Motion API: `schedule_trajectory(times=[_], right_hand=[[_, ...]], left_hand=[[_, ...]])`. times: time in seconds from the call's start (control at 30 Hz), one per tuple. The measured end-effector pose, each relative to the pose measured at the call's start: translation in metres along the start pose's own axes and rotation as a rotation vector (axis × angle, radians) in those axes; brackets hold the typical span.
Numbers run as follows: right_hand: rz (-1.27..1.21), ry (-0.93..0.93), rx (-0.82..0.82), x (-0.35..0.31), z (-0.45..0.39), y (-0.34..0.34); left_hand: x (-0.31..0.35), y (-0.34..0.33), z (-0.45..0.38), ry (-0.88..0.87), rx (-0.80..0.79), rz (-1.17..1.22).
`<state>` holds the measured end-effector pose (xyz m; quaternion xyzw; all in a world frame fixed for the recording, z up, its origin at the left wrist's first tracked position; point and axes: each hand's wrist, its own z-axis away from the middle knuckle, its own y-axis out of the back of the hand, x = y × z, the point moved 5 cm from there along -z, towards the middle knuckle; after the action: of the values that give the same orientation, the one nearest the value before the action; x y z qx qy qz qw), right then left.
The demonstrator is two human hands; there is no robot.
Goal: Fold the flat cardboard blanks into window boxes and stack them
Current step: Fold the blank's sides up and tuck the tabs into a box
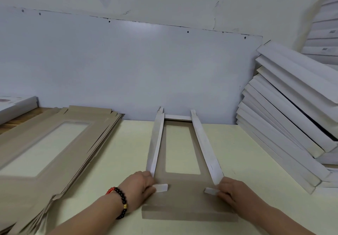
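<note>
A half-folded window box (184, 185) lies on the pale table in front of me, brown inside up, with its window cut-out in the middle. Both long side walls (157, 143) stand up white, and the far end wall is raised too. The near end flap lies flat toward me. My left hand (141, 185) pinches the small white corner tab at the near left corner. My right hand (231, 191) pinches the matching tab at the near right corner. A pile of flat brown blanks (60, 143) lies at the left. Finished white boxes (289, 117) are stacked leaning at the right.
A white wall panel (128, 66) rises right behind the table's far edge. More white boxes (323, 30) stand higher at the far right. A white box (16, 105) sits on a wooden surface at the far left.
</note>
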<state>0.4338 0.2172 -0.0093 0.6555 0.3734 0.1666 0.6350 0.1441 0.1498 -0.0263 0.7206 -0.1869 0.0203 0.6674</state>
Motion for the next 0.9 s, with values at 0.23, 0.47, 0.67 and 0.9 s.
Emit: schedule_trajectory(times=[0.23,0.47,0.67,0.9], right_hand=[[0.022,0.042,-0.074,0.005,0.007,-0.005],[0.084,0.055,0.073,0.004,0.016,-0.006],[0.05,0.047,0.243,-0.008,0.026,0.004],[0.163,0.168,0.366,-0.007,0.04,0.009]], left_hand=[[0.0,-0.008,0.002,-0.072,-0.031,-0.075],[0.0,-0.002,0.01,-0.018,0.131,0.129],[0.009,0.015,0.02,-0.11,0.319,0.215],[0.014,0.024,0.036,-0.244,0.438,0.179]])
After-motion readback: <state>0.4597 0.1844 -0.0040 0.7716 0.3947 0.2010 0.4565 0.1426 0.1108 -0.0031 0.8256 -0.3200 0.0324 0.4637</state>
